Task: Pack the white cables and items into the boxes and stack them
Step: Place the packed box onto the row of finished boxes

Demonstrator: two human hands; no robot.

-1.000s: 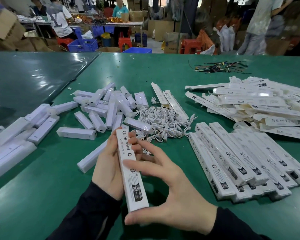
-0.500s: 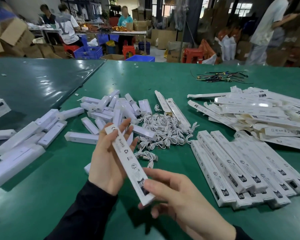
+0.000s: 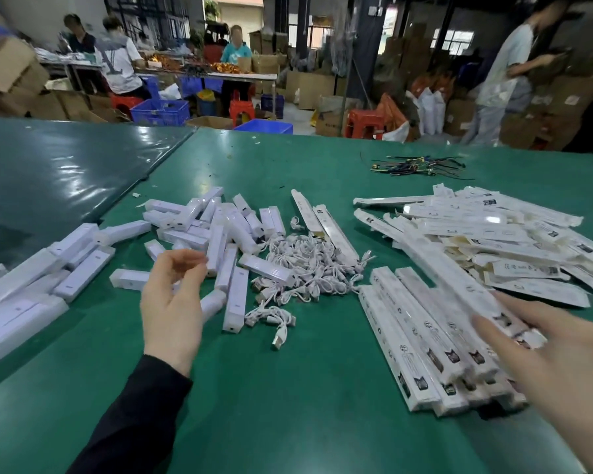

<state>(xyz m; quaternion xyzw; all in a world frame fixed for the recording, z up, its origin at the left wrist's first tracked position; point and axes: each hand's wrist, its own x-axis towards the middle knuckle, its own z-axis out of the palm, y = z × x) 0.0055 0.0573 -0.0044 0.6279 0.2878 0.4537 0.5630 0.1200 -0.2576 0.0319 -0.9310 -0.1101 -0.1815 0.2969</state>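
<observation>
Two hands: both are working over the green tabletop (image 3: 322, 422), nothing else of me showing but a dark sleeve (image 3: 134, 415).
Tabletop: it is carrying every pile, spreading from me to the far edge.
Flat boxes: a loose heap of unfolded flat boxes (image 3: 493, 234) is lying at the far right.
Packed boxes: a neat stack of long packed boxes (image 3: 418, 333) is sitting just in front of that heap, at my right.
White items: short white items (image 3: 216, 230) are lying scattered in the middle, with longer ones (image 3: 31, 285) piling up at the left.
White cables: a tangle of white cables (image 3: 308, 265) is resting between the items and the packed boxes.
Black ties: a small bundle of black ties (image 3: 418, 164) is lying far off.
Right hand: my right hand (image 3: 562, 364) is lying over the near end of the packed boxes, the top box (image 3: 459, 285) running under my straight fingers; grip released.
Left hand: my left hand (image 3: 172, 302) is hovering over the white items, fingers loosely curled, grasping nothing.
</observation>
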